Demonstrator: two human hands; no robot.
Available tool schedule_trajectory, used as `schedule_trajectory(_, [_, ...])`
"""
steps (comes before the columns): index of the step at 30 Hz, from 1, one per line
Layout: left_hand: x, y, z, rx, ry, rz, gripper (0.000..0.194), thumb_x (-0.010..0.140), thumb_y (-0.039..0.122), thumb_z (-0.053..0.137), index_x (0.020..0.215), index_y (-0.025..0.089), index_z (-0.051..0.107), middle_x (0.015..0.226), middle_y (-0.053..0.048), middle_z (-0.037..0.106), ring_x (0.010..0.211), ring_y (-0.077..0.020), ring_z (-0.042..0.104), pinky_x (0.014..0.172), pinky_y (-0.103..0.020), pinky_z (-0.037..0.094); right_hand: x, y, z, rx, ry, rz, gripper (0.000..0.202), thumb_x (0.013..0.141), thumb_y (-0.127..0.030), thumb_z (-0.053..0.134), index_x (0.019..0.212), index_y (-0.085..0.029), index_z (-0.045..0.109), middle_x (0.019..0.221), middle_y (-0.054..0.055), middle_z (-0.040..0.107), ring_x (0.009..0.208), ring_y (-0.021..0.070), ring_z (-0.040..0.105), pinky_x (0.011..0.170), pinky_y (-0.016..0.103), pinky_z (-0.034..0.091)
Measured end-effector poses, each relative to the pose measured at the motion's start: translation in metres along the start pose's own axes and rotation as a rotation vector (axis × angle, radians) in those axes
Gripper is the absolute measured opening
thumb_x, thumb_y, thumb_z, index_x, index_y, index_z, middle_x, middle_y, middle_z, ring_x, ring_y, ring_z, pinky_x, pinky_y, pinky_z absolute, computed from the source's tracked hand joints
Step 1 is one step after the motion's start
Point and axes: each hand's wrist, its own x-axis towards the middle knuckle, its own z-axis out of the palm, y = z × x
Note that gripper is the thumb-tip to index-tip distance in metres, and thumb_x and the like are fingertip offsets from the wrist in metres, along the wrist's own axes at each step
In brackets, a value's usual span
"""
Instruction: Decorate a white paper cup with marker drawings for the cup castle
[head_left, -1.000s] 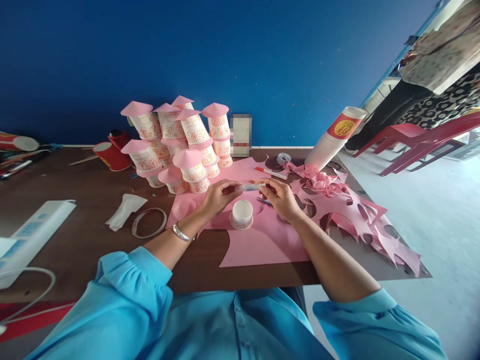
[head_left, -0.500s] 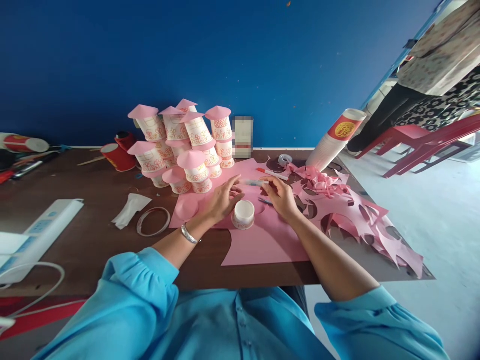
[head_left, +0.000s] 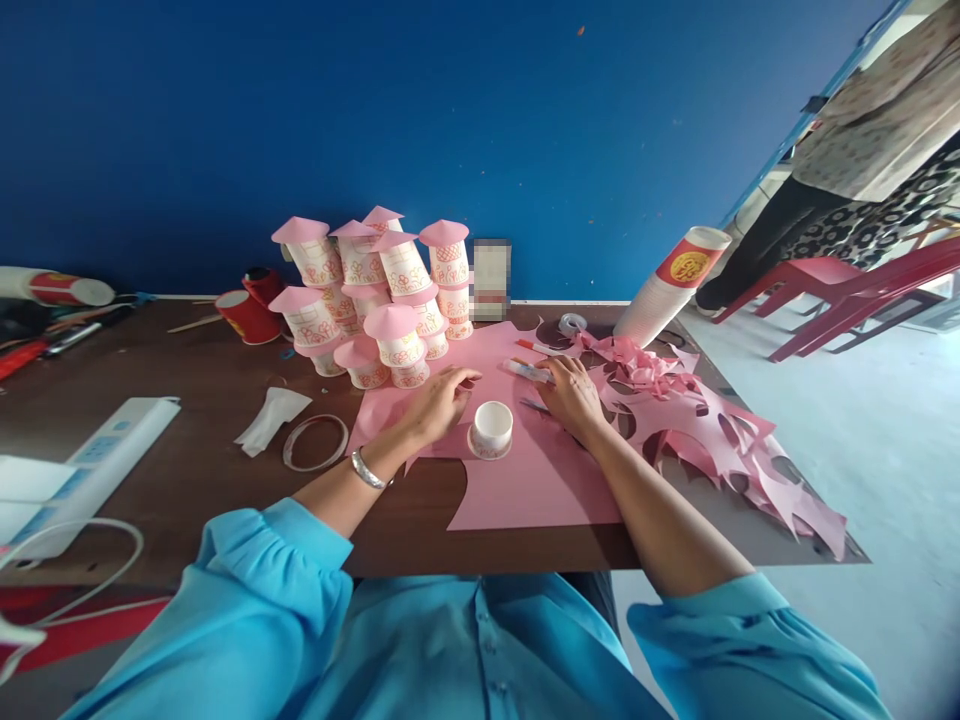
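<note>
My right hand [head_left: 571,392] has its fingers on a slim white tube [head_left: 527,371], low over the pink paper sheet [head_left: 540,490]. My left hand [head_left: 444,405] is empty, its fingers loosely bent and apart, left of a small white paper cup piece [head_left: 493,428]. That piece stands on the sheet between my hands, with red drawing near its base. Partly hidden by my right hand, a dark pointed tool [head_left: 534,406] lies on the sheet. A red-capped white marker [head_left: 538,347] rests just beyond the tube.
Decorated cup towers [head_left: 394,335] with pink cone roofs stand at the back left. Pink scraps [head_left: 739,440] and a leaning cup stack [head_left: 667,290] are on the right. A tape ring [head_left: 315,443], crumpled tissue [head_left: 271,420] and power strip [head_left: 105,470] lie left. A person [head_left: 862,140] stands beyond red stools.
My left hand has drawn slightly left, off the tube's end. My right hand has brought the tube a little to the right and down to the sheet. The view has shifted slightly.
</note>
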Motion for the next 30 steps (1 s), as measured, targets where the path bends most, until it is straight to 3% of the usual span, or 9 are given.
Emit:
schedule_trajectory(5, [-0.019, 0.000, -0.017, 0.023, -0.098, 0.025, 0.043, 0.092, 0.007, 0.056, 0.130, 0.017, 0.073, 0.132, -0.014, 0.081, 0.113, -0.0240, 0.081, 0.104, -0.045, 0.068, -0.003, -0.010, -0.001, -0.022, 0.005, -0.059, 0.034, 0.091, -0.015, 0.063, 0.119, -0.027, 0.078, 0.129, 0.012, 0.078, 0.126, 0.0358, 0.065, 0.114, 0.057, 0.055])
schedule_trajectory(11, [-0.041, 0.005, -0.019, -0.109, -0.256, 0.099, 0.074, 0.082, 0.006, 0.067, 0.154, 0.025, 0.059, 0.156, -0.012, 0.069, 0.142, -0.0276, 0.070, 0.119, -0.049, 0.062, -0.006, -0.021, -0.004, -0.027, 0.008, -0.114, 0.038, 0.092, -0.012, 0.059, 0.122, -0.027, 0.078, 0.128, 0.010, 0.078, 0.123, 0.0341, 0.066, 0.112, 0.054, 0.057])
schedule_trajectory(17, [-0.041, 0.016, -0.008, -0.147, -0.275, 0.085, 0.091, 0.079, 0.036, 0.095, 0.158, 0.023, 0.053, 0.160, -0.020, 0.064, 0.146, -0.0366, 0.065, 0.122, -0.056, 0.057, -0.007, -0.023, -0.002, -0.031, 0.007, -0.115, 0.041, 0.090, -0.010, 0.057, 0.122, -0.025, 0.077, 0.125, 0.011, 0.079, 0.123, 0.0342, 0.067, 0.112, 0.053, 0.057])
schedule_trajectory(25, [-0.037, 0.027, -0.007, -0.114, -0.252, -0.013, 0.068, 0.084, 0.047, 0.090, 0.141, 0.021, 0.064, 0.142, -0.015, 0.075, 0.132, -0.0353, 0.071, 0.116, -0.051, 0.058, -0.010, -0.025, -0.002, 0.013, 0.011, -0.186, 0.032, 0.095, -0.015, 0.058, 0.119, -0.024, 0.077, 0.123, 0.010, 0.081, 0.115, 0.0327, 0.070, 0.106, 0.050, 0.060])
schedule_trajectory(30, [-0.037, 0.025, -0.007, -0.152, -0.204, -0.048, 0.070, 0.084, 0.052, 0.088, 0.141, 0.021, 0.063, 0.146, -0.016, 0.073, 0.133, -0.0355, 0.071, 0.116, -0.052, 0.058, -0.011, -0.026, -0.004, 0.021, -0.024, -0.205, 0.031, 0.096, -0.016, 0.058, 0.121, -0.023, 0.076, 0.123, 0.011, 0.081, 0.113, 0.0332, 0.070, 0.105, 0.050, 0.060])
